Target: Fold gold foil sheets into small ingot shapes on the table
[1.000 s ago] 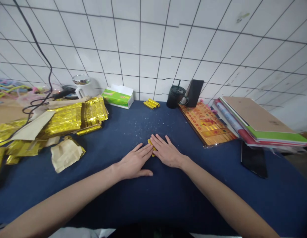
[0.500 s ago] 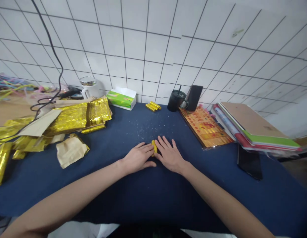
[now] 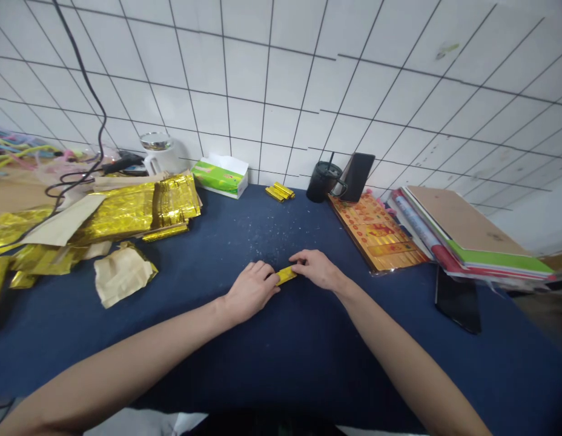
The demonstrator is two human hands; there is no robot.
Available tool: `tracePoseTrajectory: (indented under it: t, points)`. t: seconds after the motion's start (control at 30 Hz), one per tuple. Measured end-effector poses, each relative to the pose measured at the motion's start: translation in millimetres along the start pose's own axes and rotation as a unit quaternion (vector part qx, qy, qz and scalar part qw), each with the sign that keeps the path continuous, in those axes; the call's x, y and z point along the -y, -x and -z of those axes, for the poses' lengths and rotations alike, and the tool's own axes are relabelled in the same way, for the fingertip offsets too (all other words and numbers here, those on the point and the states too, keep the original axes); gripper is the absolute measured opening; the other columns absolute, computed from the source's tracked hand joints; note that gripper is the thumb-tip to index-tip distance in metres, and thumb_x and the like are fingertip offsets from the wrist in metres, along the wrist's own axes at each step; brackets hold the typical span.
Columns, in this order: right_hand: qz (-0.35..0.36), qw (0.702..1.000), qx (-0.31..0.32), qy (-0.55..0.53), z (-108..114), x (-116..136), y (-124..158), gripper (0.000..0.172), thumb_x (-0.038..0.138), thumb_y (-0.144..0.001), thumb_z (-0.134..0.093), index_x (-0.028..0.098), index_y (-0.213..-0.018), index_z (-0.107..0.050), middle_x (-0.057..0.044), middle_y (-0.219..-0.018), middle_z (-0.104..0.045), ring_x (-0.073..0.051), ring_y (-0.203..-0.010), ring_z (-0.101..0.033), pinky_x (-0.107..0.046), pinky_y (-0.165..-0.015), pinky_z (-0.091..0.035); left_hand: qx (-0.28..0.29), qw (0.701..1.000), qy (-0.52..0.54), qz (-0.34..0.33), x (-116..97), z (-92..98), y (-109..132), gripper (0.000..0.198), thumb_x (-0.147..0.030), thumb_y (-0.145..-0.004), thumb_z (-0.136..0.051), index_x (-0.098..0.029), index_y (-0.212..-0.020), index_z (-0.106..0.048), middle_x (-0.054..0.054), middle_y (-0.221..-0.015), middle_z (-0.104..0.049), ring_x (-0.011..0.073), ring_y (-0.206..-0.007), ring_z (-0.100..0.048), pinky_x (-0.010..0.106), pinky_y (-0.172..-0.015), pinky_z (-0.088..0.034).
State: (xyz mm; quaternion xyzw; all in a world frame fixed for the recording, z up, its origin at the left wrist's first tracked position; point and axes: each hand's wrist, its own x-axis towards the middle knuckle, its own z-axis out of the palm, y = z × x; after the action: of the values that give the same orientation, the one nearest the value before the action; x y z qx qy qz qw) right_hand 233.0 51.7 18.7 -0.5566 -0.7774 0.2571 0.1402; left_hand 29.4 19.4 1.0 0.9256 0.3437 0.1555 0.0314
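A small folded piece of gold foil paper (image 3: 286, 275) lies on the dark blue table cloth (image 3: 281, 363) between my hands. My left hand (image 3: 251, 289) has its fingers curled and pinches the left end of the piece. My right hand (image 3: 318, 268) pinches the right end with curled fingers. Both hands rest low on the cloth, near the middle of the table.
A heap of gold foil sheets (image 3: 126, 212) and crumpled brown paper (image 3: 121, 274) lies at the left. A tissue box (image 3: 218, 177), several finished gold folds (image 3: 278, 191), a black cup (image 3: 320, 180), a gold printed tray (image 3: 376, 230), stacked books (image 3: 467, 233) and a phone (image 3: 458, 290) stand behind and right.
My hands lay flat and pressed on the gold piece a second ago. Now the fingers have curled and each hand pinches one end of it, so more of the piece shows.
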Motion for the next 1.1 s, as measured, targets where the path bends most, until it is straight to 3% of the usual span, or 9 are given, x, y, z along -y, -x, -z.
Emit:
tracePoseTrajectory:
  t: [0.13, 0.33, 0.47, 0.57, 0.67, 0.8, 0.87, 0.93, 1.1]
  points:
    - [0.018, 0.998, 0.025, -0.046, 2, 0, 6, 0.008, 0.022, -0.072, -0.057, 0.018, -0.073, -0.064, 0.001, -0.074, -0.061, -0.012, -0.064, -0.055, -0.024, -0.061, -0.043, 0.002, 0.999, 0.032, 0.022, -1, -0.9, 0, 0.018, -0.023, -0.087, -0.044, -0.016, -0.101, -0.052, 0.007, -0.088, -0.053, 0.0204, -0.082, -0.049, 0.035, -0.073, -0.043]
    - [0.023, 0.995, 0.014, -0.099, -3, 2, 20, 0.005, 0.020, -0.075, -0.052, 0.018, -0.072, -0.056, 0.004, -0.063, -0.056, -0.010, -0.058, -0.052, -0.023, -0.057, -0.042, 0.008, 0.996, 0.057, 0.072, 2, 1.6, -2, 0.035, -0.025, -0.081, -0.054, -0.015, -0.113, -0.046, 0.007, -0.096, -0.052, 0.0219, -0.091, -0.050, 0.036, -0.080, -0.044]
    - [0.041, 0.994, -0.015, -0.103, -5, 13, 26, 0.006, 0.020, -0.075, -0.052, 0.019, -0.070, -0.055, 0.003, -0.068, -0.053, -0.010, -0.063, -0.050, -0.024, -0.060, -0.041, 0.027, 0.987, 0.073, 0.139, 7, 7.3, -5, 0.017, -0.027, -0.078, -0.057, -0.017, -0.091, -0.055, 0.005, -0.088, -0.052, 0.0219, -0.085, -0.052, 0.034, -0.073, -0.045]
    - [0.070, 0.991, -0.050, -0.103, -4, 22, 30, 0.007, 0.020, -0.076, -0.052, 0.020, -0.069, -0.055, 0.001, -0.073, -0.053, -0.011, -0.066, -0.051, -0.026, -0.065, -0.043, 0.016, 0.971, 0.157, 0.179, 8, 14.6, -6, 0.005, -0.022, -0.078, -0.054, -0.018, -0.076, -0.052, 0.001, -0.077, -0.052, 0.0169, -0.073, -0.053, 0.030, -0.065, -0.044]
    - [0.105, 0.980, -0.109, -0.129, 0, 31, 37, 0.006, 0.022, -0.077, -0.054, 0.021, -0.071, -0.055, -0.002, -0.086, -0.057, -0.015, -0.079, -0.056, -0.031, -0.076, -0.045, -0.011, 0.915, 0.335, 0.222, 6, 23.0, -6, 0.005, -0.021, -0.078, -0.052, -0.018, -0.075, -0.049, -0.003, -0.064, -0.054, 0.0120, -0.060, -0.054, 0.025, -0.059, -0.044]
    - [0.088, 0.959, -0.137, -0.233, 8, 44, 48, 0.003, 0.024, -0.077, -0.057, 0.021, -0.078, -0.056, -0.004, -0.094, -0.063, -0.017, -0.089, -0.060, -0.035, -0.082, -0.046, -0.057, 0.779, 0.576, 0.241, -4, 34.9, -4, 0.011, -0.024, -0.077, -0.055, -0.017, -0.077, -0.047, -0.004, -0.057, -0.058, 0.0108, -0.053, -0.058, 0.023, -0.053, -0.046]
    - [0.062, 0.949, -0.117, -0.286, 10, 50, 53, 0.019, 0.028, -0.076, -0.060, 0.021, -0.094, -0.057, -0.004, -0.094, -0.066, -0.017, -0.083, -0.062, -0.035, -0.078, -0.049, -0.078, 0.736, 0.631, 0.232, -11, 40.8, -3, 0.014, -0.024, -0.075, -0.058, -0.015, -0.074, -0.048, -0.002, -0.060, -0.062, 0.0114, -0.054, -0.060, 0.024, -0.054, -0.048]
    - [0.045, 0.944, -0.092, -0.314, 12, 55, 57, 0.031, 0.032, -0.077, -0.060, 0.021, -0.106, -0.056, -0.004, -0.090, -0.068, -0.017, -0.074, -0.065, -0.035, -0.072, -0.052, -0.088, 0.706, 0.664, 0.228, -17, 46.3, -2, 0.017, -0.025, -0.074, -0.061, -0.015, -0.072, -0.048, 0.000, -0.061, -0.064, 0.0123, -0.056, -0.062, 0.025, -0.056, -0.050]
    - [0.058, 0.945, -0.080, -0.312, 18, 62, 62, 0.017, 0.029, -0.081, -0.056, 0.022, -0.092, -0.067, 0.001, -0.069, -0.068, -0.014, -0.061, -0.065, -0.028, -0.062, -0.053, -0.072, 0.676, 0.698, 0.226, -23, 55.3, 2, 0.020, -0.027, -0.071, -0.067, -0.013, -0.077, -0.053, 0.002, -0.066, -0.066, 0.0146, -0.059, -0.065, 0.025, -0.056, -0.051]
